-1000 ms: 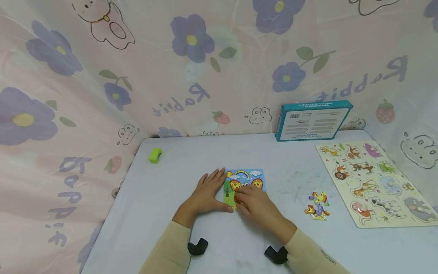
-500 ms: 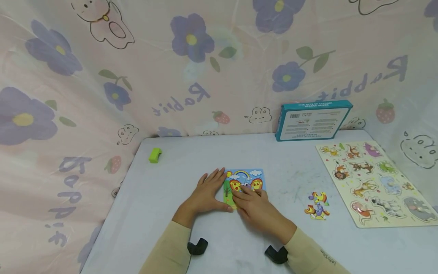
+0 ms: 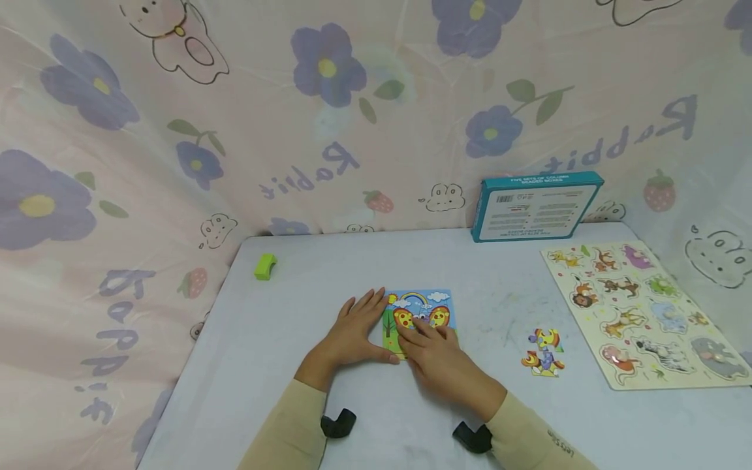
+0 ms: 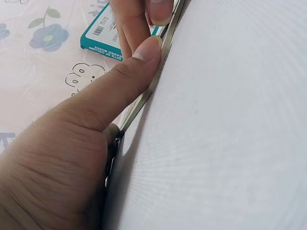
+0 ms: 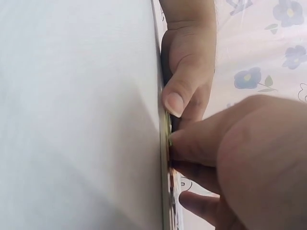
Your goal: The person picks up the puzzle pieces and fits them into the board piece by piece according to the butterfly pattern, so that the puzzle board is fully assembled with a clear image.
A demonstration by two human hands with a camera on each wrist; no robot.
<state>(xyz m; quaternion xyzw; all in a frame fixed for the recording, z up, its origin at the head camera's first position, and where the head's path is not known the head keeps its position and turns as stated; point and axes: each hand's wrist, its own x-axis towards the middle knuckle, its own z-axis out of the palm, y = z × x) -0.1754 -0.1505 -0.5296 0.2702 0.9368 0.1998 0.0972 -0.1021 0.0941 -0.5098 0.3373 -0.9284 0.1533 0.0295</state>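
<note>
A small square puzzle board point(image 3: 436, 298) with a butterfly, rainbow and tree lies flat on the table. My left hand point(image 3: 351, 336) rests along its left side, fingers spread and the thumb at the lower left corner. With its fingertips, my right hand point(image 3: 443, 362) presses on the butterfly's middle and hides the lower right part of the board. Both wrist views look along the table, so the board shows only as a thin edge point(image 4: 139, 106), with the left thumb against it. Two colourful puzzle pieces point(image 3: 544, 362) lie to the right, touching or nearly so.
A large wooden animal puzzle point(image 3: 623, 324) lies at the right. A teal-edged box point(image 3: 531, 212) stands at the back against the patterned curtain. One green arched block point(image 3: 266, 267) sits at the back left. Black wrist pieces point(image 3: 339, 423) hang by both sleeves.
My right fingers have flattened and shifted slightly left and down on the board, covering a reddish-brown patch that showed beneath them a second ago. My left hand has stayed in place.
</note>
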